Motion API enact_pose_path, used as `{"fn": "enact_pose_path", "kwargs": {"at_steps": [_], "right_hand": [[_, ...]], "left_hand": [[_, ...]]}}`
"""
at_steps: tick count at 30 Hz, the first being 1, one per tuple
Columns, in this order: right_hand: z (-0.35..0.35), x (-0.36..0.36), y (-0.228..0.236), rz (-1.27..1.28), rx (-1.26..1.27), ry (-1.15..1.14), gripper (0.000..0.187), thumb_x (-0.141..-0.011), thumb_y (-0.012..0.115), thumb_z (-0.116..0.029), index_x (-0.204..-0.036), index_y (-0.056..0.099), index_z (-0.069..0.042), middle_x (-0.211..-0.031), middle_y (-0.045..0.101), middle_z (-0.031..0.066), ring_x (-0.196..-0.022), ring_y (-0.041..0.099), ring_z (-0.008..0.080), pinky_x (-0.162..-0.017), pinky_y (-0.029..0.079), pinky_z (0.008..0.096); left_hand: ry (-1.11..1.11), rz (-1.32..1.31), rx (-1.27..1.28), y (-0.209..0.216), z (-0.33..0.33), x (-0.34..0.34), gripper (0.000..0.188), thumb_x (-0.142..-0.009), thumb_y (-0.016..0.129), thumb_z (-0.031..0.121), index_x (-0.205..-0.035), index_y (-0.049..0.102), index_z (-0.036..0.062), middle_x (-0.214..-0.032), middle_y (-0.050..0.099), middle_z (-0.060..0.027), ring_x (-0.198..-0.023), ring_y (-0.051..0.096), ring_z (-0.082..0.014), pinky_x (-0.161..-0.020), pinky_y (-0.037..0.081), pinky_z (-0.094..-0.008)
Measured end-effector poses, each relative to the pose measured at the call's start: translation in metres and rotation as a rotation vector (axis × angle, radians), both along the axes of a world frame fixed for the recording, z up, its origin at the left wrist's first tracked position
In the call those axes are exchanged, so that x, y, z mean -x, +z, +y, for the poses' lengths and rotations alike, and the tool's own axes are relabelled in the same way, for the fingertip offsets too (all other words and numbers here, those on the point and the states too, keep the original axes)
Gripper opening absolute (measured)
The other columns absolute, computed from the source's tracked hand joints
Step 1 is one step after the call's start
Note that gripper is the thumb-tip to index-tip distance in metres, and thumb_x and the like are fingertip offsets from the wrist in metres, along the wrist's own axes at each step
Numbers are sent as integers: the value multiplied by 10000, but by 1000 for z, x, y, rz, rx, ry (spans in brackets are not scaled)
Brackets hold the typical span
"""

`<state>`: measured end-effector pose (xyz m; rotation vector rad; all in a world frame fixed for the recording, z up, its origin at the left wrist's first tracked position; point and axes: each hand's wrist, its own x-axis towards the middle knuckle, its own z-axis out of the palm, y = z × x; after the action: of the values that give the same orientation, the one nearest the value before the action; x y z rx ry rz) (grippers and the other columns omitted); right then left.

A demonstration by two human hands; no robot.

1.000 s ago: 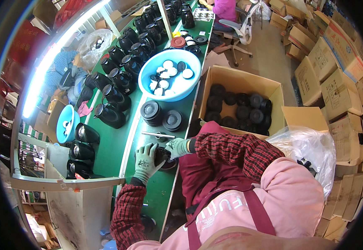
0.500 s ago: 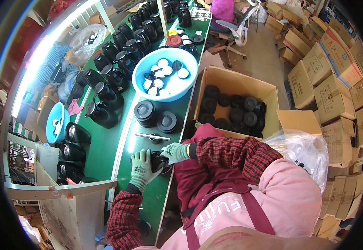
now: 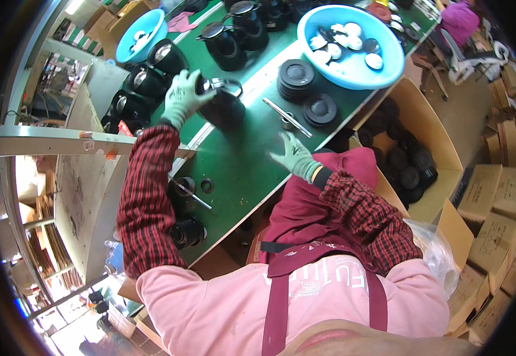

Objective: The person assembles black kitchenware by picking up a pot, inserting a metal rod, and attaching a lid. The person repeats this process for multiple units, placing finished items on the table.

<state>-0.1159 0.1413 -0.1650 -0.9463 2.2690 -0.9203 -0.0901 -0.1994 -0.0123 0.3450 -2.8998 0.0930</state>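
Observation:
My left hand [image 3: 185, 99], in a pale green glove, grips the top of a glossy black jug [image 3: 223, 110], its thumb and fingers round the upper edge. The jug leans on the green tabletop, and its handle shows on the far side. My right hand [image 3: 295, 154], gloved alike, is off the jug, with fingers apart and nothing in them, above the table's near edge. Just beyond it lies a metal T-shaped bar tool [image 3: 287, 117]. Beside that tool are a stack of round black lids [image 3: 296, 80] and a shorter lid pile [image 3: 319, 110].
A blue basin [image 3: 388, 44] of small white and black parts stands beyond the lids. More black jugs [image 3: 225, 47] line the far side. A carton [image 3: 442, 184] of black lids sits at the right. Near my left forearm lie a thin rod [image 3: 197, 199] and a ring [image 3: 206, 186].
Both hands were together on a dark piece near the table edge. Now the left hand holds the jug farther off, and the right hand has let go and opened. The view has turned left.

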Motion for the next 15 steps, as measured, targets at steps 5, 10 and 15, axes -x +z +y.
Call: {"fn": "enact_pose_path", "kwargs": {"at_steps": [5,10,15], "right_hand": [[-28,-29,-40,209,-520,383,906,-861,685,-583,-1529,407,-38,-1522,409,283,-1382,446,431,-1134,393,518],[-31,-43,-43,421,-664,492,907,-864,686,-575,-1541,404,-42,-1555,358,344,-1371,460,457,-1107,416,487],[-38,-55,-23,551,-721,584,908,-874,651,-585,-1518,409,7,-1506,395,389,-1358,453,521,-1098,406,531]], "left_hand": [[137,124,164,-39,-78,56,750,-843,738,573,-1402,582,97,-1345,588,-200,-1195,579,-394,-1002,486,-483],[184,634,-201,-81,-95,72,820,-809,746,581,-1415,546,67,-1441,522,-240,-1341,492,-407,-1120,415,-494],[1170,-59,425,-69,-103,-24,1065,-808,709,656,-1523,333,-37,-1535,409,-239,-1379,428,-425,-1114,298,-652]]}}
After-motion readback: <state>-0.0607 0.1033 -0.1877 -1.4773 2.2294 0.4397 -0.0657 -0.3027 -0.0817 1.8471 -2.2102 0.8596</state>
